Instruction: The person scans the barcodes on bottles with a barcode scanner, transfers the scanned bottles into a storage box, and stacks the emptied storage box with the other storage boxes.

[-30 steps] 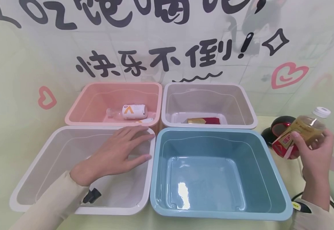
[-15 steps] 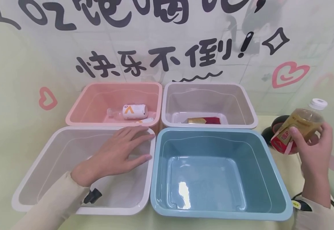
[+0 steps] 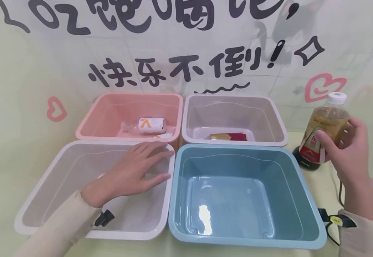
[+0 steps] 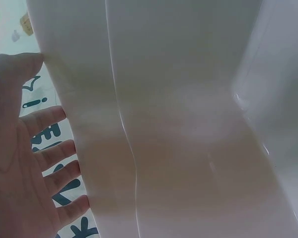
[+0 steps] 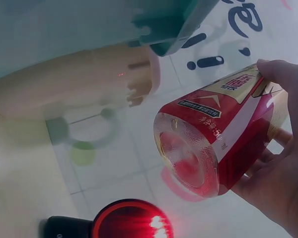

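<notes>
My right hand (image 3: pixel 350 153) grips a drink bottle (image 3: pixel 326 132) with a white cap and a gold and red label. In the head view the bottle stands nearly upright in the air, in front of a black device (image 3: pixel 306 163) whose upper part it hides. In the right wrist view the bottle's clear base (image 5: pixel 186 161) faces the camera, and the black device (image 5: pixel 134 220) glows red. My left hand (image 3: pixel 125 171) stretches over the white bin (image 3: pixel 93 233), its fingertips at the bin's right and far rims. The left wrist view shows those fingers (image 4: pixel 62 176) straight against the rim.
A blue bin (image 3: pixel 247 242) stands front right. Behind, a pink bin (image 3: pixel 125 95) holds bottles with white labels (image 3: pixel 151 125), and a greyish bin (image 3: pixel 231 97) holds a red and gold item (image 3: pixel 229 136). A cable (image 3: pixel 340 192) runs along the right side.
My right hand has turned the bottle from tilted to nearly upright and shifted it up and left, covering the black device. The left hand stays at the bin rim.
</notes>
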The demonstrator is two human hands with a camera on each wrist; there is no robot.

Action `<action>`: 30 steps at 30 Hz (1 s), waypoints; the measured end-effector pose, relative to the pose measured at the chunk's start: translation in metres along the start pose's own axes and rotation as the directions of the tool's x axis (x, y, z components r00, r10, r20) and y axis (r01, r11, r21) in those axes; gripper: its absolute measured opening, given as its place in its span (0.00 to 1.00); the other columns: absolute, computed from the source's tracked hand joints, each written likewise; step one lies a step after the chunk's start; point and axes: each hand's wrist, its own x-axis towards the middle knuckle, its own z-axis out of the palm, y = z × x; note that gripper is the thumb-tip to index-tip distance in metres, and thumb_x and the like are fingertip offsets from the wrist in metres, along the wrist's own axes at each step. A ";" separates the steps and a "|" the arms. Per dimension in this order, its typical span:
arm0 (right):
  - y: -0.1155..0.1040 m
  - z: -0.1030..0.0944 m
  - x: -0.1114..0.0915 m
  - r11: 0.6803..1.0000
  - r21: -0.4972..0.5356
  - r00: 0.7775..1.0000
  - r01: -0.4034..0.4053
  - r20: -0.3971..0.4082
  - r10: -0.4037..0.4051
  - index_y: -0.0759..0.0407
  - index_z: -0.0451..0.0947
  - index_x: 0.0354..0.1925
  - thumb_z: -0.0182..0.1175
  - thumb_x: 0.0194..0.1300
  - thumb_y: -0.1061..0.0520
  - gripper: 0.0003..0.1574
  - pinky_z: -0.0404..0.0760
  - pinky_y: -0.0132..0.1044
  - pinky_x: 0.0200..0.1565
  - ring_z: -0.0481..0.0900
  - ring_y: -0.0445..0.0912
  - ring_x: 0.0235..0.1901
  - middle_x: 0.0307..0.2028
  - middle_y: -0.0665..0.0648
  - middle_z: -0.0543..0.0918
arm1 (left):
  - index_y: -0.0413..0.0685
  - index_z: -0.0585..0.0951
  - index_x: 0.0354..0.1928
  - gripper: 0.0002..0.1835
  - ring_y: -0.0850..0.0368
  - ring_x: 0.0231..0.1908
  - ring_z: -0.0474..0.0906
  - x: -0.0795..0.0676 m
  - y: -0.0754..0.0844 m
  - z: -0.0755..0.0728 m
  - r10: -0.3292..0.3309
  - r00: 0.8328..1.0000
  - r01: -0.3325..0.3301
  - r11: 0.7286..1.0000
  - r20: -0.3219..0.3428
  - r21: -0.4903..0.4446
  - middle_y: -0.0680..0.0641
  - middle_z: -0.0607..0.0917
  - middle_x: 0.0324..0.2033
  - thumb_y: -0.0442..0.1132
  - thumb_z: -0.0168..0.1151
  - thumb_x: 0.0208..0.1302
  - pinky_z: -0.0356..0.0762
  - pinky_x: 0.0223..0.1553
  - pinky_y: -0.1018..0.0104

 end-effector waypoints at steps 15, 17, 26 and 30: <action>-0.037 0.014 0.033 0.970 -0.101 0.952 0.223 0.238 -0.194 0.33 0.60 0.80 0.68 0.71 0.53 0.47 0.76 0.11 0.45 0.78 0.29 0.48 0.64 0.41 0.79 | 0.62 0.75 0.74 0.34 0.46 0.78 0.65 0.000 -0.001 0.000 -0.010 1.000 0.010 1.000 0.018 -0.003 0.49 0.72 0.76 0.65 0.63 0.71 0.63 0.79 0.40; -0.042 0.017 0.039 0.962 -0.102 0.937 0.252 0.273 -0.216 0.34 0.59 0.80 0.67 0.72 0.53 0.46 0.76 0.11 0.43 0.78 0.28 0.46 0.58 0.35 0.78 | 0.62 0.76 0.74 0.34 0.46 0.77 0.66 0.001 -0.001 0.001 -0.006 1.000 0.006 1.000 0.013 -0.004 0.49 0.72 0.76 0.64 0.63 0.71 0.64 0.78 0.39; -0.059 0.038 0.056 0.940 -0.161 0.871 0.300 0.448 -0.201 0.29 0.55 0.80 0.68 0.72 0.49 0.48 0.75 0.15 0.42 0.77 0.32 0.46 0.63 0.60 0.79 | 0.61 0.77 0.73 0.33 0.46 0.77 0.67 0.002 0.000 0.001 0.000 1.000 0.000 1.000 0.008 -0.005 0.48 0.73 0.75 0.64 0.63 0.71 0.65 0.78 0.39; -0.064 0.047 0.062 0.926 -0.177 0.846 0.333 0.491 -0.210 0.30 0.55 0.81 0.68 0.72 0.48 0.49 0.74 0.17 0.42 0.75 0.37 0.48 0.65 0.63 0.77 | 0.62 0.75 0.74 0.34 0.47 0.78 0.65 0.002 0.000 0.000 -0.012 1.000 0.012 1.000 0.027 -0.004 0.49 0.72 0.76 0.65 0.63 0.71 0.63 0.79 0.41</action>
